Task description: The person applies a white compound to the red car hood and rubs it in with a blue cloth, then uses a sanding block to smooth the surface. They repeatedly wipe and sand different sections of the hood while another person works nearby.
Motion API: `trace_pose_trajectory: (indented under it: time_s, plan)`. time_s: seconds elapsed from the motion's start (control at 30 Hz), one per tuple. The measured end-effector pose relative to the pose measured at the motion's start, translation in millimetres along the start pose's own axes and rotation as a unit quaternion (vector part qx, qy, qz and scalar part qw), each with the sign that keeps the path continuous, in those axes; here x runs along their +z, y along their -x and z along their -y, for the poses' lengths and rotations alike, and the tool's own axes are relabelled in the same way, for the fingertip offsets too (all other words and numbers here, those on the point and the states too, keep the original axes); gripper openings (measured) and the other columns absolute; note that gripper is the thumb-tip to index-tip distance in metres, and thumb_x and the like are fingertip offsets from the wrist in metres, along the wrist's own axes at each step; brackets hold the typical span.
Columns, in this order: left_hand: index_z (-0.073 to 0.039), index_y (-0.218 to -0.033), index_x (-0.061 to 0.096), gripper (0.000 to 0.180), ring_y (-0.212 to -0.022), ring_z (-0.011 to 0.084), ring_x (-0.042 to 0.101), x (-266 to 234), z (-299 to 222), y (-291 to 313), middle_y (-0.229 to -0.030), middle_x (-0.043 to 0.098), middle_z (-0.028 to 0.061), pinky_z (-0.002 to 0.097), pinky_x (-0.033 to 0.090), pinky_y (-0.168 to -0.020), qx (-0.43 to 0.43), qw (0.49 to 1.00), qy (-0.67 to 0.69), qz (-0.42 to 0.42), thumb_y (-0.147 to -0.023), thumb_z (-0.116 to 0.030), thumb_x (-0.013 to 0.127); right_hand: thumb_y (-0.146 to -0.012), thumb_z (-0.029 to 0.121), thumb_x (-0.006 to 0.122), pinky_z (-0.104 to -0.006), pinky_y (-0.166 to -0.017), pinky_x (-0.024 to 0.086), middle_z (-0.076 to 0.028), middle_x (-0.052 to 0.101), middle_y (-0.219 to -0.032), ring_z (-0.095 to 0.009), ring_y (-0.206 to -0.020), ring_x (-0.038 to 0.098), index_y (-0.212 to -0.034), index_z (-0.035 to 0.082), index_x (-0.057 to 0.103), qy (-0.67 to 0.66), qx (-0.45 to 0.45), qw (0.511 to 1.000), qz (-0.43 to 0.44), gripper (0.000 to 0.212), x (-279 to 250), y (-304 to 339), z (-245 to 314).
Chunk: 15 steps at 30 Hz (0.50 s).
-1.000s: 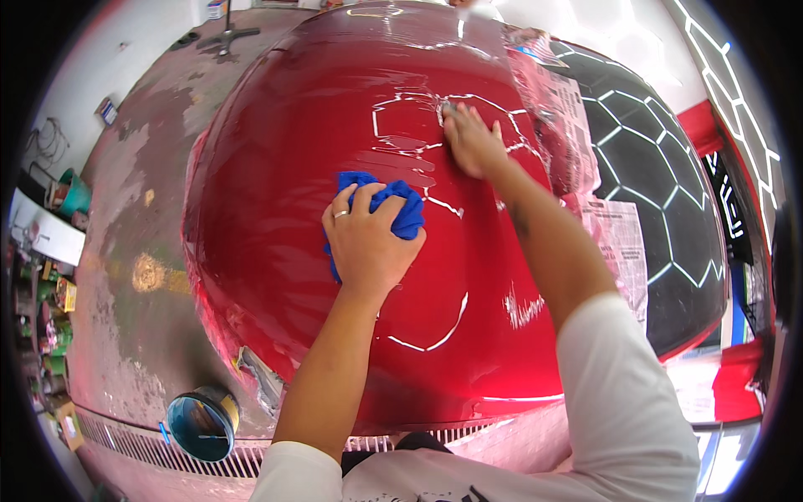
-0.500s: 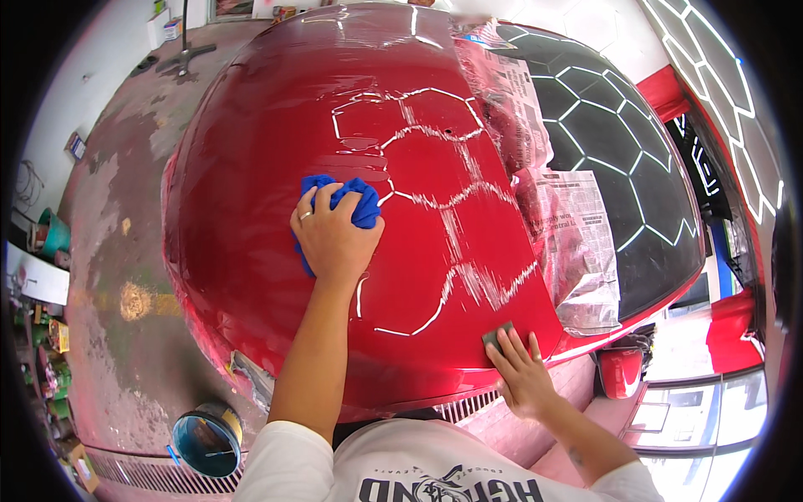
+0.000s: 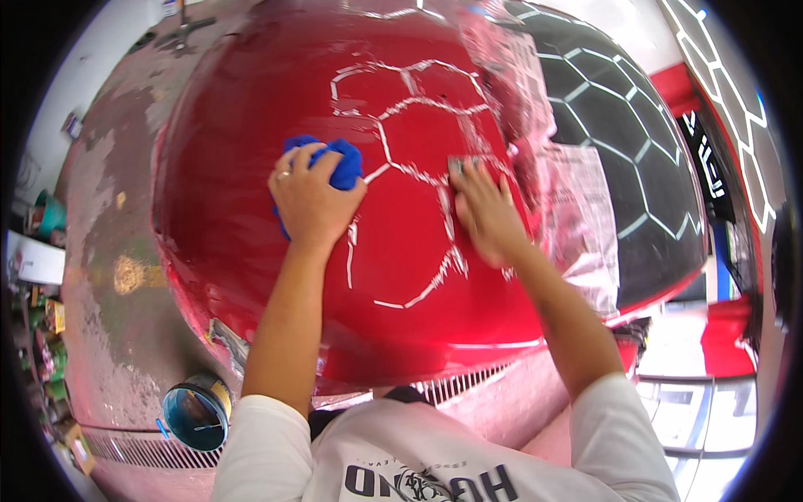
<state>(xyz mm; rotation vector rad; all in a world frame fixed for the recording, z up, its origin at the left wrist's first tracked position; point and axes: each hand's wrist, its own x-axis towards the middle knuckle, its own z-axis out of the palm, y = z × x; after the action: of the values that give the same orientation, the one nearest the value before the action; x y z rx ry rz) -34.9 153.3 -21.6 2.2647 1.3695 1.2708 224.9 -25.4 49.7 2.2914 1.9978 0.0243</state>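
Note:
A wet, glossy red car hood (image 3: 276, 84) spreads out in front of me, with bright hexagonal light reflections across it. On its left half, my left hand (image 3: 314, 201) grips a bunched blue cloth (image 3: 345, 171) and rests it against the paint. My right hand (image 3: 488, 209) lies to the right, its fingers pressing a small grey-green piece of sandpaper (image 3: 456, 166) flat on the red surface. Most of that piece is hidden under the fingers.
Pink-stained newspaper (image 3: 577, 209) covers the panel's right edge beside the dark windshield (image 3: 619, 134). A bucket of water (image 3: 196, 414) stands on the floor at lower left. Farther left are a teal bucket (image 3: 52, 213) and cluttered shelf items (image 3: 50, 351).
My right hand has moved forward and left with the sandpaper, from the near edge to mid-panel. My left hand and cloth have shifted slightly left in view. The view has tilted a little.

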Motion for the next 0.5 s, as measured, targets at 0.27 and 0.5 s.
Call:
trace_pose_trajectory:
  time_s: [0.27,0.5]
  plan:
    - [-0.014,-0.117,0.086,0.041,-0.139,0.0327,0.061,10.1,-27.5,5.6,-0.14,0.074,0.0039,0.0538,0.047,-0.12,-0.028,0.999,-0.004,0.033,-0.081,-0.032,0.092,-0.116,0.034,0.047,-0.0704,-0.138,0.003,-0.023,0.027,-0.187,-0.045,-0.175,0.02,-0.178,0.009,0.037,-0.034,0.051,0.989,0.136,0.068,-28.5,256.0,21.7]
    - [-0.012,-0.115,0.085,0.041,-0.138,0.0345,0.062,0.6,-22.8,5.1,-0.137,0.075,0.0049,0.0541,0.047,-0.118,-0.001,0.999,0.034,0.033,-0.078,-0.029,0.093,-0.124,0.043,0.03,-0.0694,-0.139,0.015,-0.017,0.029,-0.187,-0.039,-0.175,0.022,-0.176,0.015,0.037,0.025,0.076,0.996,-0.028,0.06,-12.9,-119.7,-65.5]
